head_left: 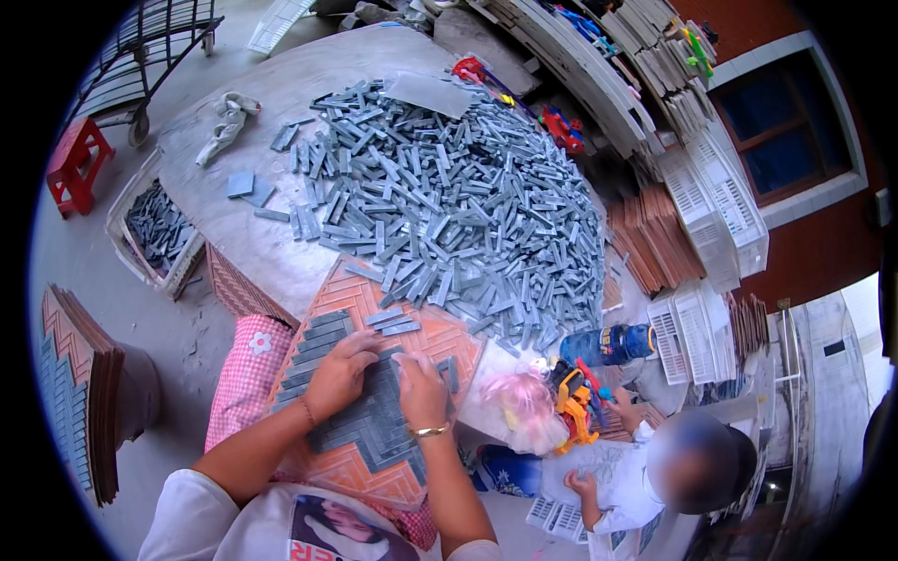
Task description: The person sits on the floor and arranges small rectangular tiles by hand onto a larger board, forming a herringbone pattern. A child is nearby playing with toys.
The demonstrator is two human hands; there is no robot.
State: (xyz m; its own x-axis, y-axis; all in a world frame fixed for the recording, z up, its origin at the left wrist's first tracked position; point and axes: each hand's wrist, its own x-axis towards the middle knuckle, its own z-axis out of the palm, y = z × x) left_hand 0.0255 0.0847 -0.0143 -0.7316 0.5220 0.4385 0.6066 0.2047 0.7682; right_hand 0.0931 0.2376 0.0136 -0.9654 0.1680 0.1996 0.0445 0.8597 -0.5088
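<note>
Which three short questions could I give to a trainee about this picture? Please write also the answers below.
1. Multiple choice: which pattern do the laid grey strips make on the orange board?
A) straight rows
B) herringbone
C) circles

2. True or false: in the picture, the red stool stands to the left of the heap of loose strips.

3. Fill in: the gold bangle is on the person's ____ wrist.

Key: 1. B; 2. True; 3. right
</note>
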